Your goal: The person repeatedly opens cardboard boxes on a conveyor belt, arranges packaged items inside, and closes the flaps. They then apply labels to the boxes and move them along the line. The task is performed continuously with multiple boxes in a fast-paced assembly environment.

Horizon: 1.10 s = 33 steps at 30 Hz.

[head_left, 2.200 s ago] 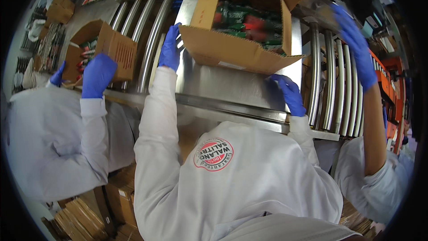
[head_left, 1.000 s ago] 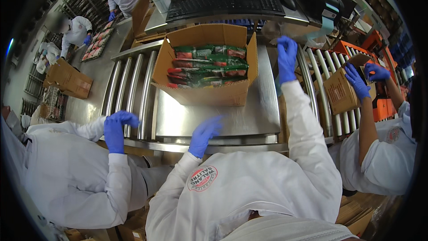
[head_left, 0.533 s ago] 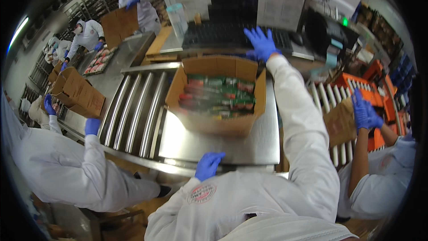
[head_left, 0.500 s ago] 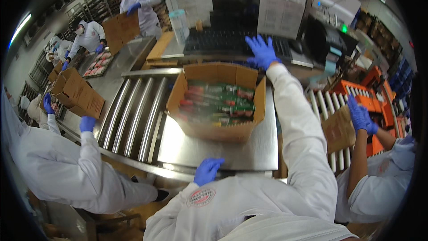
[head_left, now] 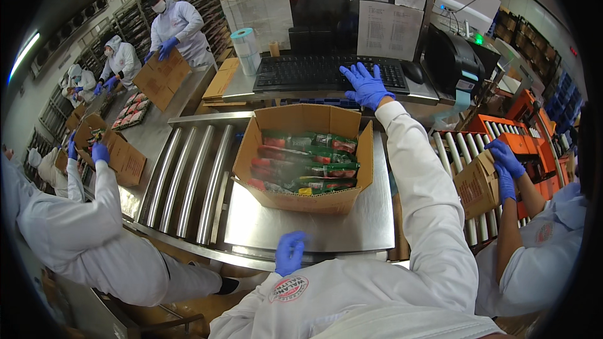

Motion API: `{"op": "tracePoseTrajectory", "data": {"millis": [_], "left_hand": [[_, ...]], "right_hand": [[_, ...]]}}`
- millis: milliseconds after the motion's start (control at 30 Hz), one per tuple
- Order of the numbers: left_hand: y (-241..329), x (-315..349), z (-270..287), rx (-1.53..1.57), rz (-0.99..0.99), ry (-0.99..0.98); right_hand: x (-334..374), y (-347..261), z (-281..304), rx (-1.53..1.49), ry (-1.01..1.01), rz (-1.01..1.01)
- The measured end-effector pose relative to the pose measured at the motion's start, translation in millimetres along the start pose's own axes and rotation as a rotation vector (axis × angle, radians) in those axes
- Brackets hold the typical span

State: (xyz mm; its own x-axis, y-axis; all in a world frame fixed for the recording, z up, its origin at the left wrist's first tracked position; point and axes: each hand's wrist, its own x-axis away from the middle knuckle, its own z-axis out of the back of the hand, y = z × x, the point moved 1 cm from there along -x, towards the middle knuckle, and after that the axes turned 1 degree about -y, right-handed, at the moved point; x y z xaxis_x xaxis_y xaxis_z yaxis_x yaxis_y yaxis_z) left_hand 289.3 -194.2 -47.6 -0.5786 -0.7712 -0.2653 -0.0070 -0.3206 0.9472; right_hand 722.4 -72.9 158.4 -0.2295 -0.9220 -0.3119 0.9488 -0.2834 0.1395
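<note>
My right hand [head_left: 367, 85], in a blue glove, is open, its fingers spread over the right part of a black keyboard [head_left: 295, 74]. Below it on a steel plate [head_left: 308, 232] stands an open cardboard box [head_left: 295, 202]. Inside lie several green and red plastic packs [head_left: 314, 156], stacked in rows. Near the plate's front edge hovers my left hand [head_left: 289, 253], also gloved in blue, loosely curled with nothing visible in it. Its fingertips are slightly smeared by motion.
A roller conveyor [head_left: 191, 176] joins the plate on the left. A black mouse [head_left: 412, 72] and a dark printer [head_left: 453, 56] are right of the keyboard. Co-workers handle boxes on both sides; one at right grips a carton [head_left: 475, 185] on white rollers. A film roll [head_left: 245, 50] stands left.
My right hand has shifted slightly down and left at the keyboard. My left hand's outstretched fingers have curled. The left co-worker's hand has moved to the carton there.
</note>
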Motion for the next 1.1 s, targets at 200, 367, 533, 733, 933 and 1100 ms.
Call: {"op": "tracePoseTrajectory", "data": {"millis": [200, 367, 533, 733, 933, 1100], "left_hand": [[16, -7, 12, 0.064, 0.005, 0.555], [35, -23, 21, -0.018, -0.05, 0.52], [30, -18, 18, -0.038, -0.056, 0.513], [32, -16, 16, -0.03, -0.058, 0.503], [55, -47, 43, -0.301, -0.33, 0.578], [120, -133, 81, -0.745, -0.562, 0.41]], "right_hand": [[-9, -1, -6, -0.017, -0.064, -0.034], [-4, -3, -7, -0.023, 0.206, -0.034], [-7, -14, 11, -0.085, 0.169, -0.064], [-8, -10, -2, -0.067, 0.109, -0.084], [-10, -12, -20, -0.066, 0.238, -0.026], [14, 15, -5, -0.223, 0.513, -0.167]]}}
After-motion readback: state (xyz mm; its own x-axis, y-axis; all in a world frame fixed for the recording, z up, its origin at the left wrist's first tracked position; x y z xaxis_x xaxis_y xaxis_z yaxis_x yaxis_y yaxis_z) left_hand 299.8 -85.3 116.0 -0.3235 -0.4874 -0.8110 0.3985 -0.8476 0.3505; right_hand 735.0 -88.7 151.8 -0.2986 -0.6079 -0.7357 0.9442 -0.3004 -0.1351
